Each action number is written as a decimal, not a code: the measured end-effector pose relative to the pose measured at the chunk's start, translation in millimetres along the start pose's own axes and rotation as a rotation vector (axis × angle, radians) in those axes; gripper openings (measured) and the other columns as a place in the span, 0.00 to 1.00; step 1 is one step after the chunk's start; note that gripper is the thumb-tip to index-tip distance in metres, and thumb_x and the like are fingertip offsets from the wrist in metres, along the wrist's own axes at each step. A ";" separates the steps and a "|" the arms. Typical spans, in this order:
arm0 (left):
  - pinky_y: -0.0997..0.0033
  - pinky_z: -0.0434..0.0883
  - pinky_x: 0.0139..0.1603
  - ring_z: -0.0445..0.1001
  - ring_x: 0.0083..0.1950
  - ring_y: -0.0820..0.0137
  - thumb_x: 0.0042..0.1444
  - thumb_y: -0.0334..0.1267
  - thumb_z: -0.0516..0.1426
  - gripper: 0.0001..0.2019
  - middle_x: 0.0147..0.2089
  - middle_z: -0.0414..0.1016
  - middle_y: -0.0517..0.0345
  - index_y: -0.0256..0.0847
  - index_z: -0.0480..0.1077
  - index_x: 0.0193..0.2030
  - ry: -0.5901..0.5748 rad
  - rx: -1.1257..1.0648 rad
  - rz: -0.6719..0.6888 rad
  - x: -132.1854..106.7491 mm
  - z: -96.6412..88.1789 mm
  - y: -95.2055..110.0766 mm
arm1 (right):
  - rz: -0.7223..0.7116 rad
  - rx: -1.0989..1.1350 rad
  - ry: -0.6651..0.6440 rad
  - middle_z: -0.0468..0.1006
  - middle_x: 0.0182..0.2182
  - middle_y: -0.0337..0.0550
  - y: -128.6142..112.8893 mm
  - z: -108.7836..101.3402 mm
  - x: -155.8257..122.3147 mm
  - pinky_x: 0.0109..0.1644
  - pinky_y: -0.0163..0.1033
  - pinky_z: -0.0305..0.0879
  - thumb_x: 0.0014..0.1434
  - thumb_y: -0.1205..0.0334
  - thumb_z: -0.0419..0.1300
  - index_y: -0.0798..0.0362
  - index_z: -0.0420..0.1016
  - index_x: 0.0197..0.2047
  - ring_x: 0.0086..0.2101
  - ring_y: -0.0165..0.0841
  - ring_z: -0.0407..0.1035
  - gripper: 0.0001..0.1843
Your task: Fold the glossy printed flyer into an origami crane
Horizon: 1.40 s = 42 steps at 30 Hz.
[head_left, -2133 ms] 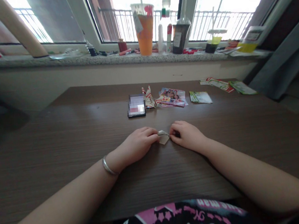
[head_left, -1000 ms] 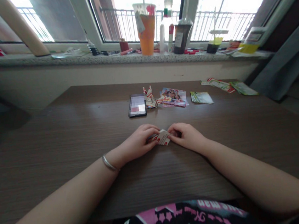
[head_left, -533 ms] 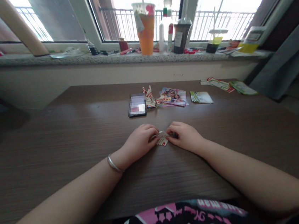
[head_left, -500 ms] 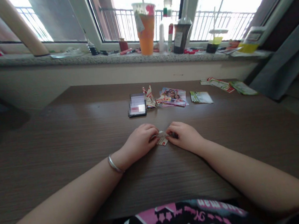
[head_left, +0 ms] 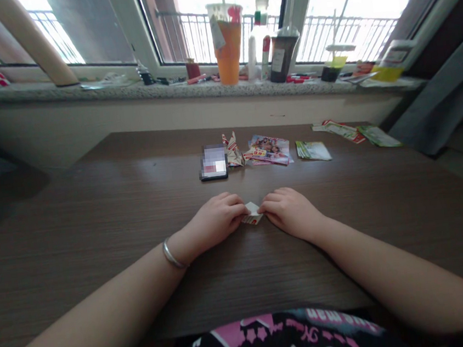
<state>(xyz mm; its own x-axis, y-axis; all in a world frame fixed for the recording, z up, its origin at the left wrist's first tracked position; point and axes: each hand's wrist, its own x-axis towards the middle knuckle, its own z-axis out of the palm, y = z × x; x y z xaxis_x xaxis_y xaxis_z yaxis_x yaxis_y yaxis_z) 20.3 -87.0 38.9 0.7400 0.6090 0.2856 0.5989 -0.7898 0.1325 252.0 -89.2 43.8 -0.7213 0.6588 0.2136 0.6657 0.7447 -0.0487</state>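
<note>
A small folded piece of printed paper [head_left: 253,214], white with red marks, lies on the dark wooden table [head_left: 96,221] between my hands. My left hand [head_left: 216,217], with a silver bangle at the wrist, has its fingers curled and pinches the paper's left edge. My right hand [head_left: 289,211] is also curled, its fingertips pressed on the paper's right edge. Most of the paper is hidden under my fingers.
Further back on the table lie a phone [head_left: 213,164], a crumpled paper figure [head_left: 232,150], colourful leaflets [head_left: 269,150] and more flyers [head_left: 314,150] to the right. The window sill holds an orange drink cup [head_left: 227,44], a dark drink cup [head_left: 279,52] and several bottles.
The paper was lifted and opened a little a second ago; now it is folded smaller and pressed flat on the table. Both hands stayed in place, fingers closing in on it.
</note>
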 end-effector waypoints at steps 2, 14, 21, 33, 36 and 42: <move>0.66 0.69 0.46 0.70 0.43 0.67 0.61 0.31 0.54 0.10 0.42 0.74 0.54 0.43 0.75 0.44 -0.013 0.002 0.013 -1.4 -0.6 -1.9 | -0.005 -0.017 -0.005 0.78 0.37 0.42 -0.4 -0.6 -0.8 0.45 0.39 0.56 0.63 0.66 0.55 0.50 0.77 0.41 0.39 0.34 0.69 0.09; 0.66 0.69 0.44 0.70 0.41 0.65 0.59 0.28 0.54 0.10 0.40 0.72 0.53 0.41 0.74 0.43 -0.109 0.130 0.031 -1.7 -7.9 1.8 | 0.075 -0.084 -0.070 0.78 0.38 0.41 -6.5 -7.6 -1.5 0.45 0.40 0.56 0.63 0.65 0.55 0.50 0.78 0.38 0.40 0.35 0.69 0.09; 0.67 0.69 0.43 0.71 0.40 0.67 0.59 0.27 0.53 0.11 0.40 0.72 0.54 0.43 0.74 0.41 -0.126 0.122 0.050 -2.9 -12.7 0.1 | 0.086 -0.106 -0.086 0.79 0.40 0.44 -7.2 -9.3 -1.8 0.47 0.41 0.57 0.63 0.65 0.55 0.50 0.79 0.39 0.41 0.36 0.70 0.10; 0.69 0.66 0.38 0.70 0.36 0.68 0.59 0.31 0.55 0.07 0.37 0.73 0.56 0.42 0.74 0.36 -0.130 0.210 0.019 -4.5 -17.1 -2.0 | 0.141 -0.062 -0.134 0.80 0.41 0.45 -8.0 -13.1 -2.8 0.45 0.40 0.60 0.62 0.65 0.55 0.50 0.80 0.41 0.41 0.36 0.70 0.12; 0.70 0.65 0.36 0.70 0.35 0.68 0.59 0.31 0.55 0.06 0.36 0.72 0.56 0.43 0.74 0.36 -0.149 0.241 0.003 -5.3 -18.7 -1.4 | 0.161 -0.042 -0.138 0.80 0.40 0.45 -8.7 -14.6 -2.2 0.45 0.40 0.61 0.62 0.64 0.54 0.51 0.80 0.40 0.42 0.37 0.70 0.12; 0.69 0.63 0.33 0.70 0.33 0.67 0.59 0.31 0.55 0.05 0.34 0.71 0.56 0.42 0.72 0.34 -0.155 0.310 -0.051 -6.8 -19.5 -2.4 | 0.181 -0.041 -0.126 0.80 0.40 0.45 -9.2 -14.4 -2.4 0.44 0.40 0.61 0.62 0.63 0.54 0.51 0.80 0.40 0.41 0.36 0.70 0.13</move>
<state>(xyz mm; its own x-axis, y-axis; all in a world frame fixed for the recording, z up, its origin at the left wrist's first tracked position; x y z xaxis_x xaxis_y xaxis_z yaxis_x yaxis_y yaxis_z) 7.9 -90.7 55.1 0.7304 0.6694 0.1353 0.6829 -0.7130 -0.1588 250.3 -99.2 57.8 -0.6059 0.7914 0.0814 0.7918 0.6098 -0.0348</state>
